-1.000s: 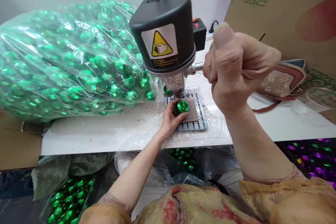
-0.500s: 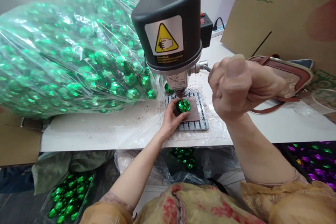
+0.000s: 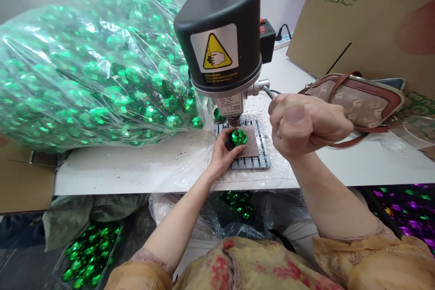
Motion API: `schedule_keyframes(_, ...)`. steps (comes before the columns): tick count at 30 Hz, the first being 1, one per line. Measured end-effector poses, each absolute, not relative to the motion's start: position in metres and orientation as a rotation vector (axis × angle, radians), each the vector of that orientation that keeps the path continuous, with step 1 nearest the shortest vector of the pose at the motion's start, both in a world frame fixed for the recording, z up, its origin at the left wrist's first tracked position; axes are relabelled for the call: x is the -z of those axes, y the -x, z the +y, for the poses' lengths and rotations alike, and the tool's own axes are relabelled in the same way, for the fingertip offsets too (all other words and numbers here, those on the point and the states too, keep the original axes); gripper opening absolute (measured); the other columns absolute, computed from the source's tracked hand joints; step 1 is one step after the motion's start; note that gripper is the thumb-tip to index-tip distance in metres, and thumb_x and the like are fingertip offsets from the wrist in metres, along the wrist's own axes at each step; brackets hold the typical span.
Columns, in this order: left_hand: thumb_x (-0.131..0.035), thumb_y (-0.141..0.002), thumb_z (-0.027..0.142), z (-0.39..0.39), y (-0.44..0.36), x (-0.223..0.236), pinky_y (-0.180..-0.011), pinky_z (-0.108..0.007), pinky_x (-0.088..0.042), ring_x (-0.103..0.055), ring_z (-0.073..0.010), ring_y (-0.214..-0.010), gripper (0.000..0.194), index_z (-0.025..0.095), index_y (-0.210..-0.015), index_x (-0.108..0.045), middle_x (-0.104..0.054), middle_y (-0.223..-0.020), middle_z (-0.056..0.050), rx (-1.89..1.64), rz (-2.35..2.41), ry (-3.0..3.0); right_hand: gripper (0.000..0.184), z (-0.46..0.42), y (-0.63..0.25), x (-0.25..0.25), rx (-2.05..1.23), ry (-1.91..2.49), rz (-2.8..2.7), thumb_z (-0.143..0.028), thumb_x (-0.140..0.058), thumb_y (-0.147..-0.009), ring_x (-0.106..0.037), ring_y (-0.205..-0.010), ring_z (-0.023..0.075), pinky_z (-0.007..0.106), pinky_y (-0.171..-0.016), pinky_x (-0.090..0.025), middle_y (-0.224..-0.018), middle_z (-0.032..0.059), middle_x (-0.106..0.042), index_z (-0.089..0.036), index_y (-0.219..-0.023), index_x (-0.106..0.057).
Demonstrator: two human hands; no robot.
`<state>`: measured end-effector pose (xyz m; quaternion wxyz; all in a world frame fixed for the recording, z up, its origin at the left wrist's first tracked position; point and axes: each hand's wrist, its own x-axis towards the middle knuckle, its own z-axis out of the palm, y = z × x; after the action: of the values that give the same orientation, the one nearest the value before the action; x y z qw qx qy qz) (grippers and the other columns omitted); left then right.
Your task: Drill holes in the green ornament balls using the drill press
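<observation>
My left hand (image 3: 222,153) grips a shiny green faceted ball (image 3: 239,137) between thumb and fingers. The ball rests over a brown board (image 3: 252,142) on the slotted metal base (image 3: 263,162) of a drill press (image 3: 217,31). Directly above the ball is the chuck (image 3: 234,121), and the bit's tip appears to meet the ball's top. My right hand (image 3: 302,122) is wrapped in a fist around the press's feed lever (image 3: 268,91), to the right of the machine head. Most of the lever is hidden inside the fist.
A big clear bag of green balls (image 3: 102,72) fills the table's left side. A brown handbag (image 3: 360,99) and a cardboard box (image 3: 374,22) stand at the right. Below the table edge are a tub of green balls (image 3: 90,253) and purple balls (image 3: 414,213). Dark shavings surround the base.
My right hand has come down a little, swinging the feed lever lower. My left hand and the green ball stay in nearly the same place.
</observation>
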<state>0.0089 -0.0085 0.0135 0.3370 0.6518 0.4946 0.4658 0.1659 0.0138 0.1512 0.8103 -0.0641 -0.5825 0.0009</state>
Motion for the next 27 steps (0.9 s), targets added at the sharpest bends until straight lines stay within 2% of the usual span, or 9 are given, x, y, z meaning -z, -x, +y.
schedule_keyframes(7, -0.081, -0.078, 0.037, -0.008, -0.008, -0.011, -0.108, -0.045, -0.044, -0.059, -0.0277, -0.121, 0.055, 0.023, -0.125, -0.057, -0.064, -0.128, -0.010, -1.209, 1.264, -1.689, 0.045, 0.018, -0.171, -0.133, 0.049, -0.012, -1.318, -0.006, -0.053, -0.085, -0.030, -0.037, 0.0037, 0.024, -0.039, -0.026, -0.049, -0.0076, -0.026, -0.021, -0.059, -0.020)
schedule_keyframes(11, -0.082, -0.077, 0.038, -0.007, -0.010, -0.010, -0.107, -0.045, -0.047, -0.060, -0.0275, -0.120, 0.056, 0.023, -0.125, -0.057, -0.065, -0.126, -0.010, -1.220, 1.273, -1.677, 0.048, 0.010, -0.168, -0.148, -0.032, 0.115, -1.284, -0.009, -0.056, -0.087, -0.033, -0.036, 0.0042, 0.026, -0.040, -0.024, -0.045, -0.0070, -0.027, -0.018, -0.053, -0.023)
schedule_keyframes(13, -0.084, -0.076, 0.038, -0.006, -0.012, -0.011, -0.103, -0.044, -0.050, -0.063, -0.0263, -0.116, 0.056, 0.023, -0.123, -0.058, -0.066, -0.123, -0.009, -1.241, 1.295, -1.653, 0.050, 0.007, -0.164, -0.169, -0.132, 0.259, -1.207, -0.015, -0.056, -0.091, -0.032, -0.037, 0.0038, 0.027, -0.042, -0.019, -0.043, -0.0064, -0.028, -0.017, -0.051, -0.026)
schedule_keyframes(15, -0.084, -0.075, 0.038, -0.009, -0.015, -0.015, -0.097, -0.041, -0.054, -0.066, -0.0243, -0.109, 0.055, 0.022, -0.122, -0.059, -0.068, -0.117, -0.008, -1.276, 1.333, -1.629, 0.050, 0.009, -0.159, -0.192, -0.175, 0.305, -1.114, -0.016, -0.061, -0.089, -0.030, -0.037, 0.0041, 0.029, -0.044, -0.016, -0.041, -0.0066, -0.030, -0.018, -0.048, -0.033)
schedule_keyframes(19, -0.080, -0.078, 0.039, -0.038, -0.015, -0.026, -0.088, -0.037, -0.057, -0.069, -0.0223, -0.102, 0.050, 0.022, -0.120, -0.059, -0.069, -0.110, -0.007, -1.417, 1.459, -1.852, 0.053, 0.016, -0.155, -0.216, -0.212, 0.354, -1.118, -0.042, -0.062, -0.088, -0.029, -0.039, 0.0048, 0.031, -0.049, -0.017, -0.043, -0.0060, -0.028, -0.020, -0.049, -0.034)
schedule_keyframes(21, -0.078, -0.080, 0.040, -0.065, -0.011, -0.027, -0.083, -0.035, -0.057, -0.069, -0.0214, -0.099, 0.051, 0.021, -0.123, -0.056, -0.068, -0.107, -0.008, -1.422, 1.296, -2.171, 0.053, 0.016, -0.157, -0.217, -0.225, 0.358, -1.128, -0.047, -0.059, -0.088, -0.030, -0.041, 0.0047, 0.031, -0.052, -0.019, -0.044, -0.0051, -0.032, -0.020, -0.051, -0.035)
schedule_keyframes(24, -0.073, -0.085, 0.039, -0.110, -0.003, -0.018, -0.072, -0.032, -0.056, -0.068, -0.0204, -0.089, 0.050, 0.018, -0.127, -0.055, -0.068, -0.104, -0.010, -1.150, 0.919, -2.715, 0.050, 0.011, -0.160, -0.214, -0.242, 0.426, -1.187, -0.049, -0.055, -0.090, -0.036, -0.046, 0.0058, 0.031, -0.055, -0.024, -0.049, -0.0030, -0.040, -0.020, -0.053, -0.039)
schedule_keyframes(27, -0.075, -0.084, 0.043, -0.138, 0.008, -0.004, -0.071, -0.039, -0.056, -0.068, -0.0257, -0.087, 0.051, 0.023, -0.127, -0.058, -0.072, -0.105, -0.013, -0.776, 0.795, -2.926, 0.051, 0.007, -0.160, -0.213, -0.247, 0.493, -1.196, -0.048, -0.055, -0.091, -0.037, -0.046, 0.0062, 0.031, -0.056, -0.026, -0.050, -0.0029, -0.039, -0.020, -0.053, -0.038)
